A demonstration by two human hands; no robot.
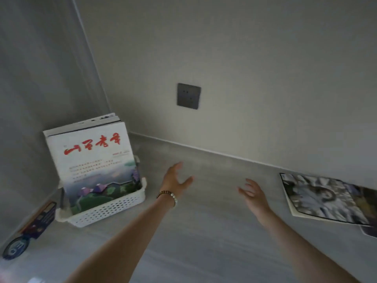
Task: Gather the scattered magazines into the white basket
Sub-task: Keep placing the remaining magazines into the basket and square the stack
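Observation:
A white perforated basket [106,211] stands on the grey counter in the left corner. Several magazines stand upright in it; the front one [93,160] has a white cover with red script and a landscape picture. My left hand [175,178], with a bead bracelet on the wrist, hovers open just right of the basket and holds nothing. My right hand [255,197] is open too, over the middle of the counter. At the right, a black-and-white magazine [320,199] lies flat on top of another one [369,231], apart from both hands.
A dark booklet [40,219] and a round blue object [16,247] lie left of the basket near the side wall. A grey wall socket [188,96] sits on the back wall. The counter [204,231] runs to walls at the back and left.

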